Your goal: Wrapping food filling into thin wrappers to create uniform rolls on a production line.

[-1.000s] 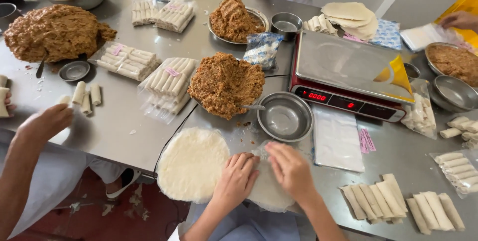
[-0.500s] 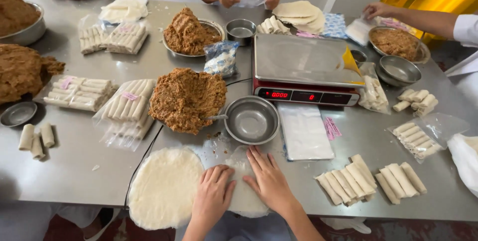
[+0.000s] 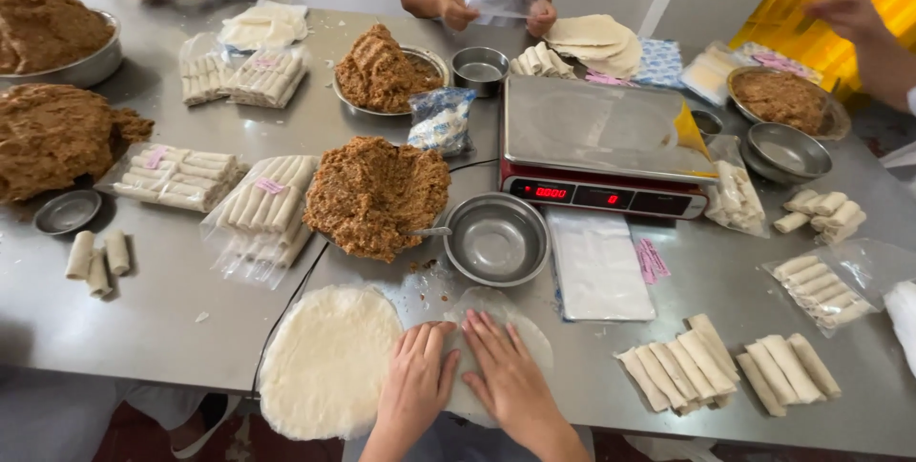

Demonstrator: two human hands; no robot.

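Still both hands, left hand (image 3: 415, 378) and right hand (image 3: 506, 371), fingers flat on the wrapper (image 3: 496, 324).

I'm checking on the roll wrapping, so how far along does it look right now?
Done: finished rolls lie in rows right of the hands, more in a filled bag. In hand: left hand and right hand press flat on a single wrapper, no filling on it. Left: a wrapper stack and a large filling mound remain.
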